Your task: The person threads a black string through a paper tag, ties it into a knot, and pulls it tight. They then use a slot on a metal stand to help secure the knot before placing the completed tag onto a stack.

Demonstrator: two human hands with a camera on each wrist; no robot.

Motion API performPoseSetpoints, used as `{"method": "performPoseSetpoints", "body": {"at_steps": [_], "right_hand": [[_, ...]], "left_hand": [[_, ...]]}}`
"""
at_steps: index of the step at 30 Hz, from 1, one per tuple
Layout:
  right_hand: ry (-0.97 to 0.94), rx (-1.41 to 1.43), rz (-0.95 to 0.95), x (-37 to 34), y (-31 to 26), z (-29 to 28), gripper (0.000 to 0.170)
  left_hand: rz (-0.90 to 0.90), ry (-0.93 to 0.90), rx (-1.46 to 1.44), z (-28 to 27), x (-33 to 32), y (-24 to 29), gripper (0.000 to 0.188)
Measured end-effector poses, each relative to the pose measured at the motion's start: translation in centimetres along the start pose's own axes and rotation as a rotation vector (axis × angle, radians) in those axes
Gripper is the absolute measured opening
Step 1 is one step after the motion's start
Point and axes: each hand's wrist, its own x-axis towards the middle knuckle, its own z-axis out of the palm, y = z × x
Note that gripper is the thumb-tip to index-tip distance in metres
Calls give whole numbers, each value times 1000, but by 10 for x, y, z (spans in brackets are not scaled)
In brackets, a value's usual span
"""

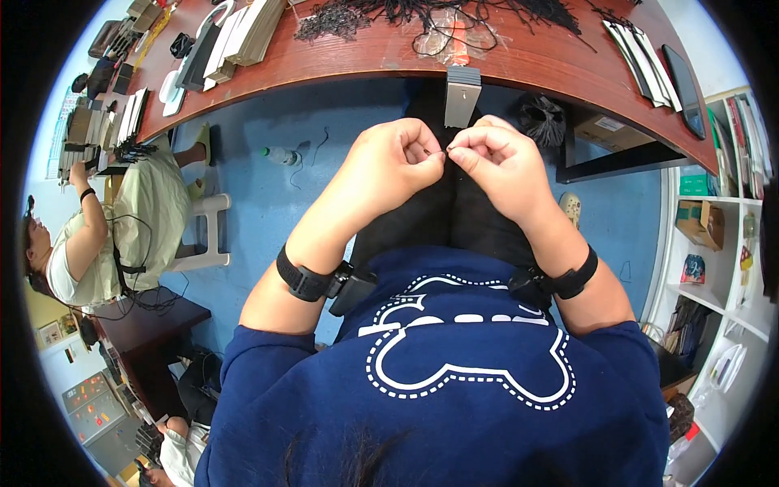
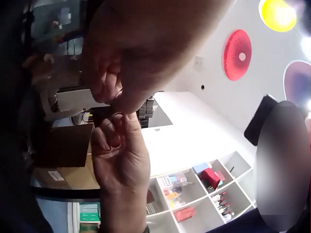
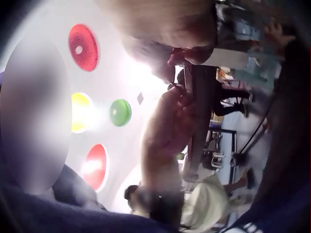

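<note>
Both hands meet in front of the lap, just below the table edge. In the head view the left hand (image 1: 399, 165) has its thumb and forefinger pinched together on a small dark, thin piece (image 1: 445, 154). Facing it, the right hand (image 1: 497, 162) pinches at the same piece, its other fingers curled. The fingertips of the two hands nearly touch. From the left wrist, the right hand (image 2: 122, 155) appears below the left hand (image 2: 116, 73). The right wrist view is blurred; what lies between the fingertips is mostly hidden there.
Beyond the hands, a grey stack (image 1: 462, 96) stands at the edge of the reddish table (image 1: 349, 66). Dark cords (image 1: 519, 10), a plastic bag (image 1: 456, 39), pale stacks and a phone (image 1: 684, 89) lie on it. Another person (image 1: 89, 235) sits at the left.
</note>
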Motion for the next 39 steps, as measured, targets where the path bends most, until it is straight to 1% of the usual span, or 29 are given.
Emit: {"method": "performPoseSetpoints", "body": {"at_steps": [1,2,4,6,7,9,11,16,18,20,21,22,24,28,30,31,33,34,36,37,39], "right_hand": [[8,-123,-41,-1,-11,-2,7],[8,-123,-41,-2,-16,-3,7],[54,-342,-264,-3,-21,-4,7],[51,-347,-261,-4,-26,-6,7],[55,-399,-297,-4,-28,-6,7],[59,-451,-332,-5,-30,-6,7],[72,-510,-389,-6,-31,-3,7],[99,-539,-330,-9,-33,3,6],[93,-530,-300,-9,-36,0,7],[-21,-260,-88,-7,-42,-8,16],[72,2,-4,-5,-33,-5,21],[40,234,248,-4,-37,-10,17],[-11,248,267,-3,-27,-8,14],[-6,236,272,-10,-29,-3,14],[1,245,291,-10,-29,-3,11],[1,245,292,-10,-30,-3,11],[-11,138,288,-11,-34,-4,8],[-9,137,289,-12,-34,-4,8],[70,-90,172,-11,-34,-1,6],[75,-94,155,-7,-32,0,6],[202,-109,20,-7,-34,5,6]], "left_hand": [[1,0,0,0,-1,0,6],[-14,9,-51,1,-1,0,6],[-30,16,-102,2,-2,-2,6],[-38,-62,-527,1,-4,-4,6],[-38,-62,-527,0,-5,-5,6],[-61,-87,-657,0,-6,-7,8],[-70,-70,-641,2,-6,-8,9],[-81,-6,-666,11,-4,-10,12],[-66,-1,-754,13,-1,-13,12],[-72,-23,-788,10,-1,-15,11],[-82,-42,-824,9,-2,-16,11],[-83,-41,-826,9,-3,-15,11],[4,-50,-755,8,-5,-9,11],[33,-43,-665,9,-13,-4,11],[42,-13,-550,9,-14,-6,11],[41,-13,-550,9,-15,-5,11],[92,83,-483,12,-15,-3,10],[92,82,-484,14,-16,0,10],[95,215,-360,17,-18,6,9],[112,220,-355,18,-11,5,9],[237,342,-222,21,-11,3,6]]}}
